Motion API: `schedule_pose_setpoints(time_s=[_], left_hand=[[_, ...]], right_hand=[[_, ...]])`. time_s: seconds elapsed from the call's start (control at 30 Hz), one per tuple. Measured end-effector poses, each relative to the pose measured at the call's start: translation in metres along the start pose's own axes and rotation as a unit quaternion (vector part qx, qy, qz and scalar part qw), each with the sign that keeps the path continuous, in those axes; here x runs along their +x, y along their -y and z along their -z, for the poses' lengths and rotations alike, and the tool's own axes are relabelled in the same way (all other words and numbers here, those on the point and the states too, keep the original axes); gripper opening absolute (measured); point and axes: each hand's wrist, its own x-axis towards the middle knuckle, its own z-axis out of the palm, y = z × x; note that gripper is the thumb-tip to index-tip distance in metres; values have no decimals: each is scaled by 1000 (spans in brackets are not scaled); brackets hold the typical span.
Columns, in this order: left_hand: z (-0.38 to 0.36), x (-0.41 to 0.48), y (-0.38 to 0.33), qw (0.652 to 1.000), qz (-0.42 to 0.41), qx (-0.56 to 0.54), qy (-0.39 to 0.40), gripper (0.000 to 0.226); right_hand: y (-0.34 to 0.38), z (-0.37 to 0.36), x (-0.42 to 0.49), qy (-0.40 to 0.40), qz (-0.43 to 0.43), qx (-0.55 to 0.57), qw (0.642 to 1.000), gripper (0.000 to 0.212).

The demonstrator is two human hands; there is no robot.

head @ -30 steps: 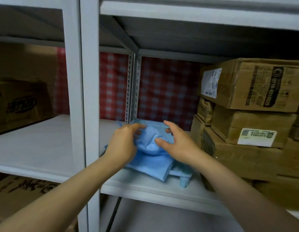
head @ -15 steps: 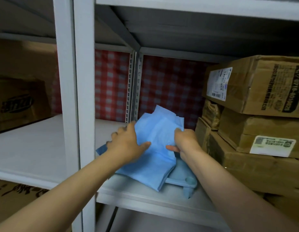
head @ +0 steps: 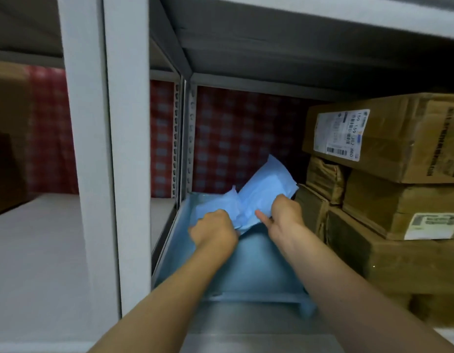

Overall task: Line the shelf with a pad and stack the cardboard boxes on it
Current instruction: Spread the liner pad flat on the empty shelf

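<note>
A light blue pad lies partly unfolded on the white shelf, reaching from near the front edge toward the back. Its far part is still bunched and folded, with one flap sticking up. My left hand grips the bunched pad on the left, and my right hand pinches the raised flap on the right. Several brown cardboard boxes with white labels are stacked on the same shelf, right of the pad and close to my right forearm.
A white upright post stands just left of the pad. Beyond it lies another white shelf bay with a dark box at its far left. A red checked cloth hangs behind. The shelf above is low overhead.
The pad has been spread forward and now covers much more of the shelf. Both hands moved deeper in, and the view came closer and lower.
</note>
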Motion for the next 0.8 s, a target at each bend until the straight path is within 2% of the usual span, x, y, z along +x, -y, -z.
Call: schedule_pose_setpoints(time_s=[0.17, 0.23, 0.3, 0.4, 0.47, 0.53, 0.57, 0.6, 0.67, 0.73, 0.77, 0.8], left_hand=[[-10, 5, -8, 998, -20, -46, -28, 28], [-5, 10, -8, 989, 8, -130, -65, 28], [2, 18, -10, 965, 47, -222, -129, 26], [13, 29, -9, 903, 88, -349, -235, 24], [22, 38, -3, 846, 147, -437, -269, 28], [23, 57, 6, 775, 258, -492, -300, 32], [24, 63, 10, 740, 325, -488, -329, 34], [21, 69, 11, 721, 377, -458, -358, 35], [18, 66, 9, 760, 370, -416, -335, 39], [10, 66, 9, 774, 373, -352, -373, 42], [5, 67, 8, 789, 353, -372, -338, 39], [0, 65, 8, 820, 335, -374, -275, 45]], right_hand=[[-10, 9, 10, -44, -20, -59, 997, 41], [-11, 10, 12, -51, -26, -66, 996, 40], [-9, 6, 16, -61, -8, -59, 996, 39], [-3, -3, 24, -93, 33, -5, 995, 40], [0, -6, 30, -105, 33, 12, 994, 40], [3, -6, 31, -82, 2, 12, 997, 40], [4, -6, 29, -58, -18, -1, 998, 39], [4, -6, 26, -35, -39, -22, 998, 39], [0, -7, 23, 0, -88, -54, 995, 39], [-4, -10, 25, 19, -151, -87, 985, 29], [-5, -12, 26, 38, -178, -106, 978, 20], [-8, -16, 28, 60, -203, -117, 970, 18]])
